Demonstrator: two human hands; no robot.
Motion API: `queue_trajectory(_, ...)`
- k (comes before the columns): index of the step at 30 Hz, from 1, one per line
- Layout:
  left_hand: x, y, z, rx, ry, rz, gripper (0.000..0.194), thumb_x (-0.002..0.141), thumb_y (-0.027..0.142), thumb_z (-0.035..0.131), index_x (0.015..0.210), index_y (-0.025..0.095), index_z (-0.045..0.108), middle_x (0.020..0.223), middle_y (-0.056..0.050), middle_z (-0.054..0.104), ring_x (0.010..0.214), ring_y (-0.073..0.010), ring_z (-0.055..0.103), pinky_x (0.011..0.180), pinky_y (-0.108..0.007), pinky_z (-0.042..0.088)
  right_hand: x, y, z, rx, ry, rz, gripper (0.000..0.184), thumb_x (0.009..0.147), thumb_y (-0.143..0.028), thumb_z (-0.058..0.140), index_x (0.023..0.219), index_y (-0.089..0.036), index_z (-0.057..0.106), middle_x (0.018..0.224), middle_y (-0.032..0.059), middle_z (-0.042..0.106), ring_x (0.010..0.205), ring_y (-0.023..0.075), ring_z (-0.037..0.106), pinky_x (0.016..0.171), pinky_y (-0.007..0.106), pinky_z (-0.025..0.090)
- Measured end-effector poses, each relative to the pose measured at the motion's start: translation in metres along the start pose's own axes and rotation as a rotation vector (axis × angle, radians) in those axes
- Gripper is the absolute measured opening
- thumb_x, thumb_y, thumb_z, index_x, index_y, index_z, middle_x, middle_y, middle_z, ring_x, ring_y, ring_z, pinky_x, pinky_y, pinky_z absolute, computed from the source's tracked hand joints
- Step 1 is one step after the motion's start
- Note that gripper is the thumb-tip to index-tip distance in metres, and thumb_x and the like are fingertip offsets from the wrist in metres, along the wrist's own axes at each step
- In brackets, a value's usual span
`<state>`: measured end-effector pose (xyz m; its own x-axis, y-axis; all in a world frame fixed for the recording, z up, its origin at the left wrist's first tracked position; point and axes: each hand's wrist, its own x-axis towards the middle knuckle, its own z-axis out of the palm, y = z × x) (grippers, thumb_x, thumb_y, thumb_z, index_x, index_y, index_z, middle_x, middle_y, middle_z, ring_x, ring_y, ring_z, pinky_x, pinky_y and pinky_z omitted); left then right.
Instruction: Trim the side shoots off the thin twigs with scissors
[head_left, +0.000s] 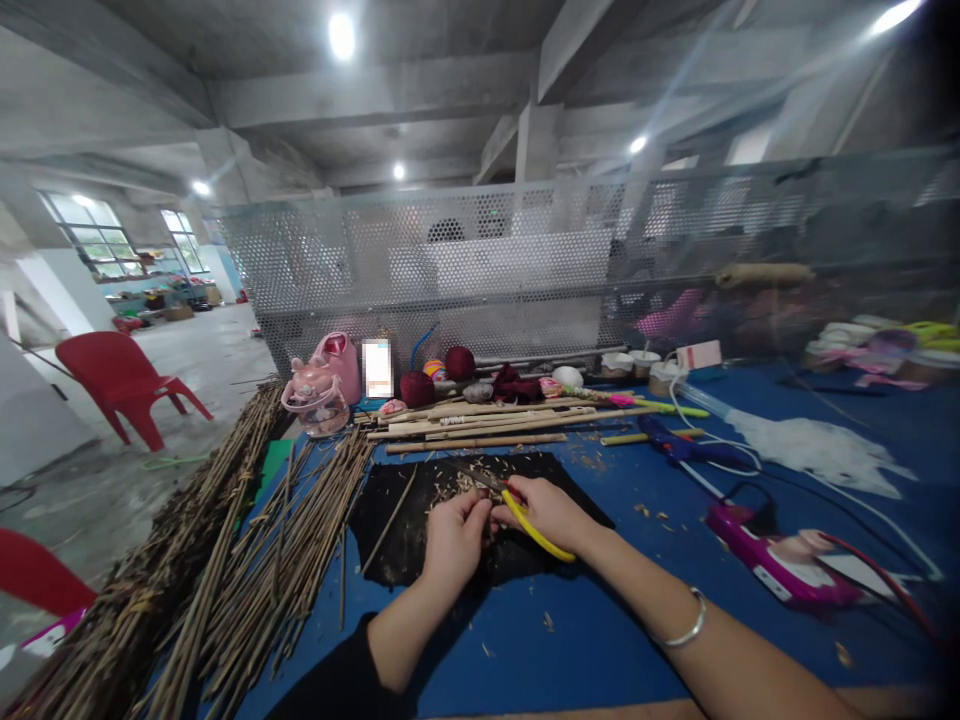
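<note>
Over a black cloth (pixel 390 550) on the blue table, both my hands work close together. My right hand (pixel 551 508) is closed round yellow-handled pruning shears (pixel 541 538), whose dark blades point away and to the left. Fingertips of my left hand (pixel 454 535) are pinched together just below the blades; what they hold is hidden. Short cut bits of twig (pixel 465 482) lie scattered on the cloth around the blades. One long thin stick (pixel 390 520) rests on the cloth's left part.
Bundles of thin sticks (pixel 300 540) cover the table's left side. Bamboo poles (pixel 480 442), dark red yarn balls (pixel 417 388) and a pink basket (pixel 319 405) stand behind. To the right are a blue glue gun (pixel 682 445), a purple power strip (pixel 780 560) and cables. A perforated metal screen (pixel 337 260) rises behind.
</note>
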<state>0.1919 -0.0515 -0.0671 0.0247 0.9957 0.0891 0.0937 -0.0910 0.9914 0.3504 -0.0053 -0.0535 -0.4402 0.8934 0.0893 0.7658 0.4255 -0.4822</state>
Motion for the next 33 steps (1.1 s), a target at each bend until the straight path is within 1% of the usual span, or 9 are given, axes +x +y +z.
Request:
queue_trajectory(3,0.001,-0.002,0.001,-0.026,-0.010,-0.010,0.034,0.075,0.042,0.048,0.084,0.014,0.065,0.059,-0.002,0.059,0.049,-0.0108,0.050,0.045,-0.018,0.039,0.002,0.005,0.002,0.049,-0.037,-0.008,0.036,0.072,-0.054,0.050,0.070,-0.019,0.053,0.065,0.0007,0.059,0.056,0.0121,0.050,0.049,0.020,0.030)
queue_trajectory(6,0.002,-0.003,0.001,-0.037,-0.006,0.011,0.032,0.076,0.040,0.047,0.086,0.014,0.064,0.059,-0.001,0.059,0.048,-0.0097,0.049,0.045,-0.018,0.039,0.001,0.006,0.001,0.009,-0.008,-0.020,0.036,0.072,-0.055,0.050,0.072,-0.019,0.052,0.065,0.0005,0.059,0.056,0.0125,0.050,0.050,0.021,0.029)
queue_trajectory(9,0.003,-0.002,0.002,-0.046,0.014,0.020,0.031,0.076,0.040,0.048,0.075,0.013,0.063,0.061,-0.002,0.060,0.046,-0.0086,0.048,0.044,-0.018,0.039,-0.002,0.001,-0.002,-0.045,0.022,-0.053,0.039,0.067,-0.056,0.056,0.083,-0.020,0.051,0.069,0.0005,0.058,0.059,0.0136,0.051,0.052,0.021,0.030)
queue_trajectory(12,0.003,0.000,0.002,-0.070,0.022,-0.027,0.033,0.075,0.041,0.049,0.068,0.011,0.062,0.061,-0.004,0.062,0.045,-0.0089,0.049,0.045,-0.019,0.040,-0.004,-0.006,-0.004,-0.029,0.031,-0.115,0.042,0.064,-0.052,0.060,0.090,-0.020,0.049,0.082,0.0029,0.058,0.070,0.0157,0.052,0.059,0.023,0.035)
queue_trajectory(18,0.002,0.001,0.004,-0.135,-0.013,-0.036,0.036,0.075,0.042,0.050,0.075,0.010,0.065,0.059,-0.005,0.064,0.048,-0.0119,0.054,0.049,-0.022,0.043,-0.003,-0.010,0.000,0.003,0.058,-0.140,0.038,0.066,-0.046,0.062,0.089,-0.019,0.047,0.085,0.0049,0.057,0.076,0.0176,0.052,0.065,0.026,0.037)
queue_trajectory(22,0.001,0.002,0.004,-0.131,-0.012,0.002,0.037,0.076,0.042,0.049,0.077,0.009,0.066,0.059,-0.005,0.064,0.048,-0.0114,0.054,0.048,-0.022,0.043,-0.003,-0.010,0.005,0.035,0.076,-0.111,0.035,0.067,-0.046,0.061,0.084,-0.020,0.044,0.079,0.0027,0.057,0.069,0.0154,0.053,0.059,0.023,0.036)
queue_trajectory(26,-0.001,0.005,0.003,-0.125,-0.005,0.059,0.034,0.078,0.039,0.047,0.085,0.011,0.065,0.069,-0.006,0.066,0.052,-0.0114,0.055,0.049,-0.021,0.044,-0.004,-0.012,0.008,0.078,0.070,-0.083,0.033,0.068,-0.048,0.058,0.080,-0.021,0.042,0.067,-0.0018,0.056,0.057,0.0123,0.050,0.051,0.020,0.031)
queue_trajectory(29,-0.003,0.006,0.002,-0.098,0.005,0.079,0.034,0.079,0.039,0.046,0.086,0.011,0.064,0.071,-0.006,0.066,0.055,-0.0117,0.056,0.050,-0.020,0.044,-0.004,-0.012,0.009,0.065,0.084,-0.074,0.034,0.067,-0.051,0.057,0.078,-0.022,0.044,0.064,-0.0022,0.055,0.054,0.0116,0.047,0.050,0.020,0.028)
queue_trajectory(33,-0.004,0.009,0.002,-0.074,0.002,0.064,0.034,0.080,0.040,0.045,0.085,0.012,0.063,0.071,-0.005,0.066,0.053,-0.0106,0.054,0.048,-0.019,0.043,-0.003,-0.010,0.009,0.030,0.090,-0.039,0.037,0.066,-0.055,0.057,0.075,-0.021,0.047,0.063,-0.0009,0.056,0.052,0.0113,0.046,0.048,0.020,0.026)
